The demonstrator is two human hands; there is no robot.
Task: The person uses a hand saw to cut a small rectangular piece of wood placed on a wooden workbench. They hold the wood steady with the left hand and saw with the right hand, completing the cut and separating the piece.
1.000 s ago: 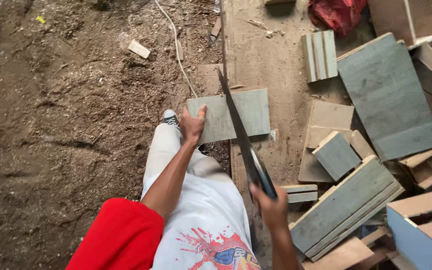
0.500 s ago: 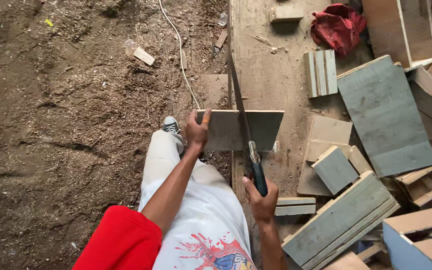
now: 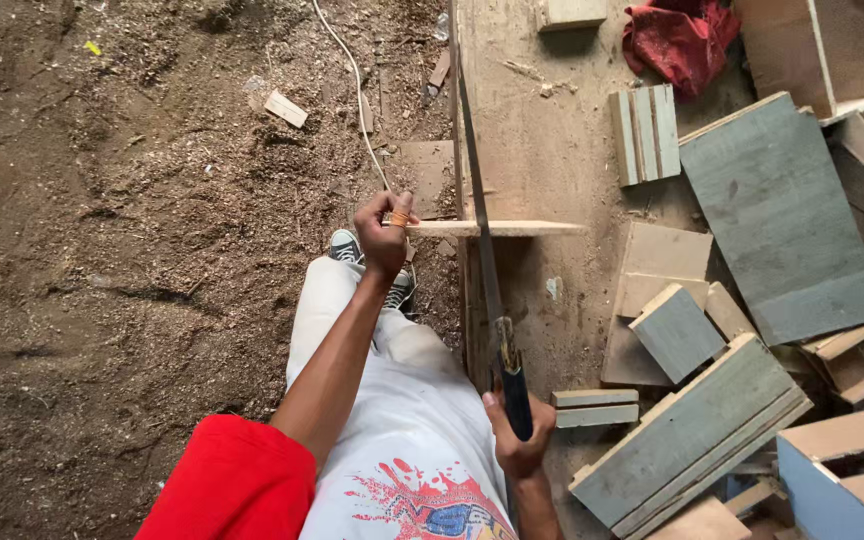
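Sawdust floor lies open on your left; your left hand (image 3: pixel 384 238) pinches the thin board (image 3: pixel 497 228) on edge, and your right hand (image 3: pixel 518 440) is clenched around the handsaw (image 3: pixel 485 262).

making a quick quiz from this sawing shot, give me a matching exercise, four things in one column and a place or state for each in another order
Things:
1. left hand
2. right hand
3. red cloth
4. white cord

Places or states:
A. lying crumpled at the top of the wooden platform
B. gripping the end of the thin board held on edge
C. trailing across the sawdust-covered ground
D. closed around the dark handle of the handsaw

Pairs: 1-B, 2-D, 3-A, 4-C
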